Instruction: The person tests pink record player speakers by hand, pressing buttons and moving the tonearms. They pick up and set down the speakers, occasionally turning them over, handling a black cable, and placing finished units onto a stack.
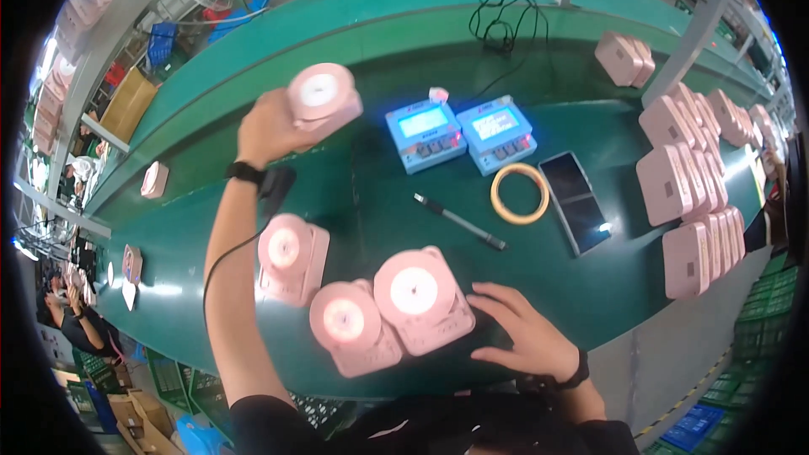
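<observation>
the left hand (274, 128) grasps a pink unit (324, 101) by its left side, toward the far part of the green bench (607, 286); the unit's white disc faces up. a black strap (244, 172) circles the left wrist, and a thin cable runs along the forearm. the right hand (527, 333) is released, fingers spread, just beside the right unit (423, 299); whether a fingertip touches it cannot be told. this unit adjoins the middle unit (354, 327), with the left unit (291, 259) set slightly farther back. small marks on their front edges are too fine to read.

beyond stand two blue testers, left (425, 136) and right (499, 136), side by side. both screens glow; the right one shows several lines of characters, blurred by glare, and small print borders the screens. nearer lie a pen (459, 221), a tan ring (495, 194) and a dark phone (577, 202). at right, stacked units (674, 185) stand on edge, some bearing a small grey square label.
</observation>
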A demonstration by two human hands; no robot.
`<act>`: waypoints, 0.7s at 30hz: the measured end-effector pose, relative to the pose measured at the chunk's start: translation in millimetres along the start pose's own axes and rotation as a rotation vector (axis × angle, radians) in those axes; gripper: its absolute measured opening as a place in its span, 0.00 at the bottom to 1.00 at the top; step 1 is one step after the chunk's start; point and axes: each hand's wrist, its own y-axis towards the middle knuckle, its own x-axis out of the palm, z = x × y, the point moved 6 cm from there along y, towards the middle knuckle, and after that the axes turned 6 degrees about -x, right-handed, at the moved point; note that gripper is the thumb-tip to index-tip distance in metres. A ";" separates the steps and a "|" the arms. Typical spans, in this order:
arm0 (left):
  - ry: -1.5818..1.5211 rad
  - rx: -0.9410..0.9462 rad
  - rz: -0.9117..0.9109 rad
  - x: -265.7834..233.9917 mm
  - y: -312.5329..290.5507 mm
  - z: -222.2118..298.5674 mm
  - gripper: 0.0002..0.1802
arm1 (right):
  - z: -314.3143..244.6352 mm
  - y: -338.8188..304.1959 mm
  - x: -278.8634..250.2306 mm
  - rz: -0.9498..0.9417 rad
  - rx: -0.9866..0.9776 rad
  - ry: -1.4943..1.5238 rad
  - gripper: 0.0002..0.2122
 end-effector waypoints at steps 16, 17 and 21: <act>-0.871 -0.527 0.127 16.3 -268.2 -176.2 0.23 | 38.3 14.5 59.4 0.200 0.022 0.570 0.32; -1.196 -0.568 0.067 21.5 -269.0 -177.5 0.20 | 34.8 14.9 62.3 0.200 0.019 0.558 0.32; -1.019 -0.511 0.070 24.5 -273.2 -176.6 0.12 | 27.9 13.5 67.3 0.310 0.034 0.636 0.33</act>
